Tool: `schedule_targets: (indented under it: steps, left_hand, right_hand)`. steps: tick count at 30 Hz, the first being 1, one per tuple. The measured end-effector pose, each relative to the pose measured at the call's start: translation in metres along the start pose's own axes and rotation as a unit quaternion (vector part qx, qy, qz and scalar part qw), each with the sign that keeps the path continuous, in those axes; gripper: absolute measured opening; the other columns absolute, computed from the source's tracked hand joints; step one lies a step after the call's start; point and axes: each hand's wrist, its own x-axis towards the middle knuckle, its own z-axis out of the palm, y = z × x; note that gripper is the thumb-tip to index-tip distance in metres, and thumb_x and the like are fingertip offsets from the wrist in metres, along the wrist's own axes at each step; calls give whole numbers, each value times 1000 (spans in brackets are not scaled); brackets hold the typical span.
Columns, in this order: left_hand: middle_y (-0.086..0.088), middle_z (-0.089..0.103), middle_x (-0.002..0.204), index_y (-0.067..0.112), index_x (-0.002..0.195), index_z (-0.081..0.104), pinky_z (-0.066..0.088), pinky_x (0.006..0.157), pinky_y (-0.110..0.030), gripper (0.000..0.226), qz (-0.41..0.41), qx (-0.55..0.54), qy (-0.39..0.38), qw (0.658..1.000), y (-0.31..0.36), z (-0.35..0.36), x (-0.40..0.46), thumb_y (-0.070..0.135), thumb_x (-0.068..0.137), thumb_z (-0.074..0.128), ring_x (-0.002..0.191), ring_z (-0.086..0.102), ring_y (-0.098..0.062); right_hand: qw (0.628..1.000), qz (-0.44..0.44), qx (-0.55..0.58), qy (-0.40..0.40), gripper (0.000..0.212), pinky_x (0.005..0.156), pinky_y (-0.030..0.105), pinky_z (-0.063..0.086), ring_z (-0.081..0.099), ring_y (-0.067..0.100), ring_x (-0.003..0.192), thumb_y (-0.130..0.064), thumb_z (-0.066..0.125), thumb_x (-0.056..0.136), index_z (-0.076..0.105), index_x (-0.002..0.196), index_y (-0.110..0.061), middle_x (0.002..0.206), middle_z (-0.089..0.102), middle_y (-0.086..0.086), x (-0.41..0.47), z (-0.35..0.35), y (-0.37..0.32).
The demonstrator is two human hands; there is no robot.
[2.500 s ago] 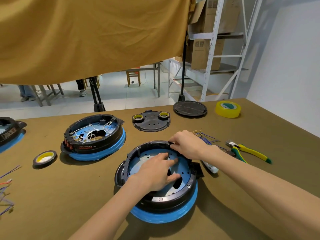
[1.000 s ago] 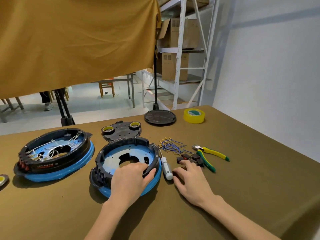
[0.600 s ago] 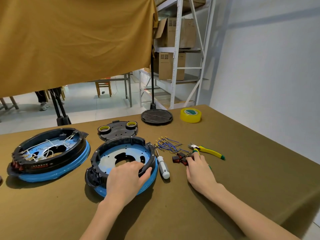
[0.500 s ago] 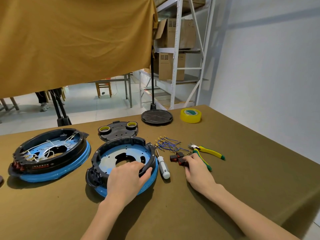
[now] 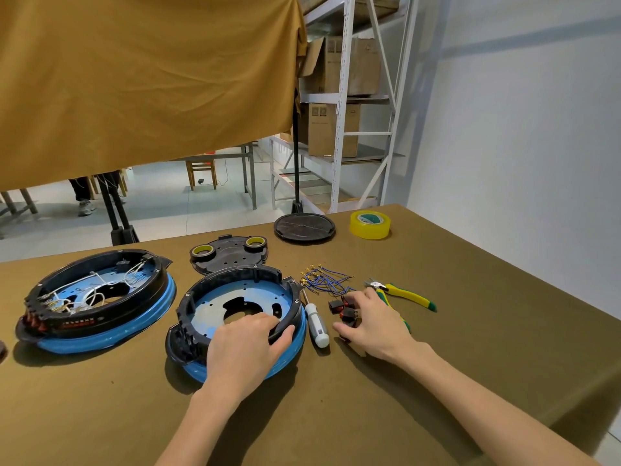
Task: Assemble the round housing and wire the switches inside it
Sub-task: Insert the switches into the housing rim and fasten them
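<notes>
The round housing (image 5: 242,307) lies flat on the brown table (image 5: 470,331), open side up, its blue floor plate showing inside the black ring and a blue rim round its base. A black tab sticks out at its near-left edge. The left hand (image 5: 245,348) rests on its near side, fingers curled over the black wall and thumb against the outside, gripping it. Just to the right lies a screwdriver (image 5: 316,322), long axis running away from the person, white handle nearest. Beyond it sits a small cluster of black and red switches (image 5: 342,309); the right hand (image 5: 373,322) lies over them, fingers bent down onto them, one switch pinched at its fingertips as far as I can tell. A tangle of blue wires (image 5: 324,282) lies just behind, and the yellow and green pliers (image 5: 410,297) point left, partly under that hand. A second housing (image 5: 97,297), already wired in white, sits well to the left.
</notes>
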Motion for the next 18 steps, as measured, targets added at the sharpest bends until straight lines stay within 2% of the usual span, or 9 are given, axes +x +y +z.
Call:
schedule_targets:
  steps: [2,4,7,10,13,15,18]
  left_hand:
    - [14,56,67,36,93,70,44,47,-16,61,-2,1,-2,1000,0,0,0,72,94,21,54,52,-3]
    - [14,55,65,35,92,71,42,45,-16,61,-2,2,1,1000,0,0,0,72,94,22,53,51,-2]
    - [14,54,65,35,92,72,43,45,-16,59,-3,2,3,1000,0,1,0,71,94,25,52,51,-2]
    - [15,54,66,35,93,72,42,45,-16,60,-6,4,2,1000,0,0,1,72,94,25,53,51,-3]
    - [15,56,67,35,94,73,41,45,-15,59,-6,-2,6,1000,1,-1,0,71,94,26,54,51,-3]
    - [15,55,65,35,91,72,42,44,-16,55,-4,-2,5,1000,1,-3,0,70,95,30,53,51,-3]
    - [13,43,56,32,76,66,26,41,-14,51,-3,0,7,1000,3,-7,0,68,95,35,45,42,-2]
  right_hand:
    - [998,34,-42,-36,63,88,33,51,58,19,115,-60,63,91,54,141,-21,131,51,0,5,2,-4]
    - [998,45,-19,-50,58,94,32,51,58,19,117,-50,63,95,54,142,-17,133,52,2,9,6,-5]
    - [997,10,35,-67,48,101,25,45,56,18,122,-31,65,96,56,142,-17,133,56,1,11,7,-2]
    - [993,-9,86,-84,52,102,23,44,54,13,122,-23,67,94,52,144,-22,132,58,-3,10,1,3]
    - [991,-2,116,-72,58,97,24,48,55,10,114,-27,73,91,48,144,-23,125,53,-7,9,1,9]
    - [994,-2,87,-60,55,98,25,47,54,10,111,-36,74,91,52,139,-22,124,51,-7,7,0,14]
    - [995,-38,26,-86,52,104,28,44,52,11,119,-45,71,91,61,136,-22,123,56,-7,1,-1,19]
